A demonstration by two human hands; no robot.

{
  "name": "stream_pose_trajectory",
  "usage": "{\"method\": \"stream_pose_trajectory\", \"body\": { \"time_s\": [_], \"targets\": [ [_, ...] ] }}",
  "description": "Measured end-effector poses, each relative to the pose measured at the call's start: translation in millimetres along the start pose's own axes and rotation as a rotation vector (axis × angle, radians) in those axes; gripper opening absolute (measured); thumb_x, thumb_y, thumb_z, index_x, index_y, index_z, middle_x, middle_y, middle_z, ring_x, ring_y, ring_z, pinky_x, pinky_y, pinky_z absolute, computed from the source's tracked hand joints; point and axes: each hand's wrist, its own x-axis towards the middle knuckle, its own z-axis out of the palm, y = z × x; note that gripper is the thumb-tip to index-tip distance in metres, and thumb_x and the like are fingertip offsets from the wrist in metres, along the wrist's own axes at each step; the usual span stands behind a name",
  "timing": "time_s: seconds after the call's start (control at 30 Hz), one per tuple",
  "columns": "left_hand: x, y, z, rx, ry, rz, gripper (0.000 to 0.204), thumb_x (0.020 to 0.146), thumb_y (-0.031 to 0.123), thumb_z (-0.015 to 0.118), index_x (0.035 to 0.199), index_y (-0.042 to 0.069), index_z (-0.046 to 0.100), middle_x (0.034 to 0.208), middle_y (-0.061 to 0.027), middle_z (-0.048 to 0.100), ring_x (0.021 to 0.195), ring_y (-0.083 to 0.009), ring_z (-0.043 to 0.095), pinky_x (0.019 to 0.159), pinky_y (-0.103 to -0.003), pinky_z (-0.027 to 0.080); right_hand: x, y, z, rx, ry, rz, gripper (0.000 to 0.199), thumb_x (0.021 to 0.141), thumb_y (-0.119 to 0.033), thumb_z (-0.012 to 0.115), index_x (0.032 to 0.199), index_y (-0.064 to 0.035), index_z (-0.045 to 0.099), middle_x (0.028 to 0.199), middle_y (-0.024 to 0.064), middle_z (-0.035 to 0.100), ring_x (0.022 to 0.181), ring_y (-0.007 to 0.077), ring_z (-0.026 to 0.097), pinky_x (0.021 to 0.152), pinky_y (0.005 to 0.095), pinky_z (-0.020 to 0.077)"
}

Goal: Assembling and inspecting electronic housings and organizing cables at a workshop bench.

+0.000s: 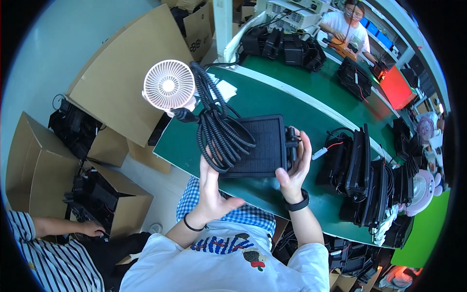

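Observation:
A black box-like unit with a ribbed mesh face (266,148) is held over the green table, in front of my body. Across its left side lies a thick bundle of coiled black cable (221,138), with a plug-like end hanging at the left. My left hand (211,192) has its fingers tucked under the coil at the unit's lower left, its thumb pointing away to the right. At the right edge, my right hand (296,170) grips the unit beside its small bracket, thumb on the near side. The coil hides part of the left fingers.
A pink fan (169,85) stands at the table's left end, near white paper (226,90). Several black units (357,170) are lined up on the right. Open cardboard boxes (41,160) stand left, where a co-worker's hand (92,228) reaches in. Another person (352,29) works across the table.

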Motion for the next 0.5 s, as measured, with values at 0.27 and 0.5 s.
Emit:
{"method": "stream_pose_trajectory", "body": {
  "time_s": [0.27,0.5],
  "targets": [
    [-54,5,20,-0.269,0.582,-0.302,0.018,0.089,-0.002,0.061,0.107,-0.004,0.063,0.106,-0.0120,0.066,0.097,-0.0209,0.062,0.088,-0.031,0.047,-31,6,34,-0.103,-0.049,-0.323,0.093,0.064,-0.039,0.083,0.138,-0.0112,0.034,0.141,0.0274,0.037,0.129,0.0397,0.041,0.108,0.0500,0.0332],
    [-78,-1,-15,-0.096,0.659,-0.071,0.026,0.088,0.006,0.064,0.112,-0.003,0.060,0.116,-0.0143,0.059,0.104,-0.0270,0.057,0.091,-0.036,0.043,-53,-7,102,0.070,-0.125,-0.172,0.093,0.067,-0.032,0.083,0.139,-0.0096,0.029,0.145,0.0267,0.031,0.129,0.0397,0.040,0.108,0.0489,0.0351]
  ]
}}
